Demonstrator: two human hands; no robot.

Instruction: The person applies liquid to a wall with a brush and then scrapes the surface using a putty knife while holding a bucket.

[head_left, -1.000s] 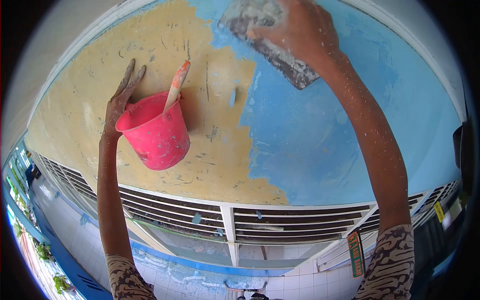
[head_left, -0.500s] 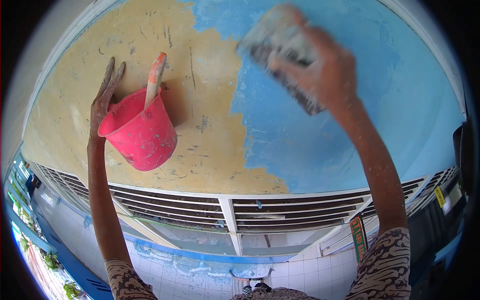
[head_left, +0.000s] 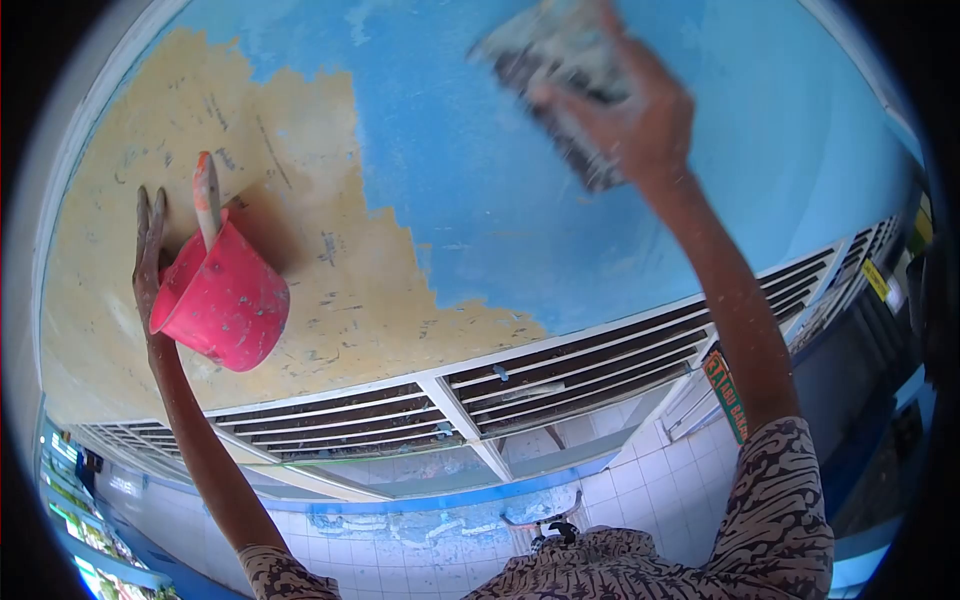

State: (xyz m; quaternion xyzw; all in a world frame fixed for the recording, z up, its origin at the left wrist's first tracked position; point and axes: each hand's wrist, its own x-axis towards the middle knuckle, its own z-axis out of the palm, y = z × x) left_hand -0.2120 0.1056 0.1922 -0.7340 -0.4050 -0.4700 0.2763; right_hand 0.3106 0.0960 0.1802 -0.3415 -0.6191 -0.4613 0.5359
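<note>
My left hand [head_left: 150, 240] is at the left against the tan part of the wall [head_left: 330, 310], two fingers stretched out along it. It holds a pink plastic bucket [head_left: 235, 310], spattered with grey, tilted toward me; my thumb and the grip are hidden behind it. A tool handle [head_left: 206, 200], off-white with an orange end, sticks up out of the bucket. High up on the blue part of the wall [head_left: 480, 210], my right hand [head_left: 650, 115] grips a flat, pale grey block [head_left: 560, 50] with dark patches. Motion blur hides what kind of block it is.
White-framed louvre slats [head_left: 580, 385] run below the painted wall. Farther down lies a white tiled floor [head_left: 640, 500] with blue-stained patches. A green and orange sign [head_left: 725, 395] hangs at the right, near a small yellow label [head_left: 876, 281].
The view has turned and shifted, so the bucket and left hand sit farther left and lower. The right hand with the block appears slightly left and higher. Both grips look the same.
</note>
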